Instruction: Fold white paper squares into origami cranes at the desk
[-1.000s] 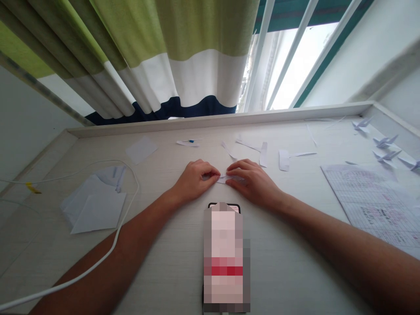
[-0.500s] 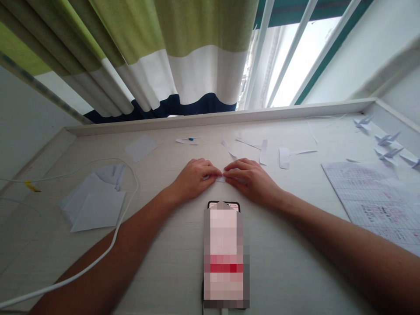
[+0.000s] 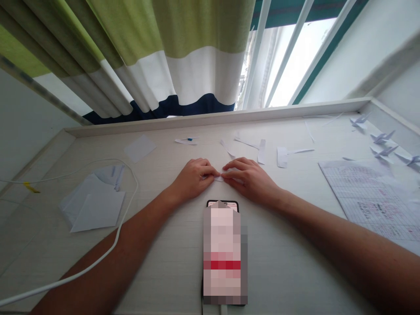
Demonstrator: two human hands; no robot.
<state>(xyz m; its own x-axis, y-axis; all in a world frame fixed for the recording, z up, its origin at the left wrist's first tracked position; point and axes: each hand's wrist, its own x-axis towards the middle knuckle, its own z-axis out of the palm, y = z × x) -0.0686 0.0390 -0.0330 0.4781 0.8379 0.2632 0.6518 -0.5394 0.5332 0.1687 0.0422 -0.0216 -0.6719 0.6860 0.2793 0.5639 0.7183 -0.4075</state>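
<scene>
Close together at the middle of the white table, my two hands meet over a small piece of white paper. My left hand pinches its left side between thumb and fingers. From the other side, my right hand presses its fingertips together on the paper. Most of the piece is hidden under the fingers, so its exact shape cannot be made out. Just below the hands lies a phone with its screen blurred out.
White paper sheets and a white cable lie on the left. Paper strips are scattered behind my hands. Several folded paper cranes and a written sheet are at the right. A raised ledge runs along the back.
The view has shifted slightly, so things appear a little further left. My hands keep their hold on the small paper, with hardly any visible movement.
</scene>
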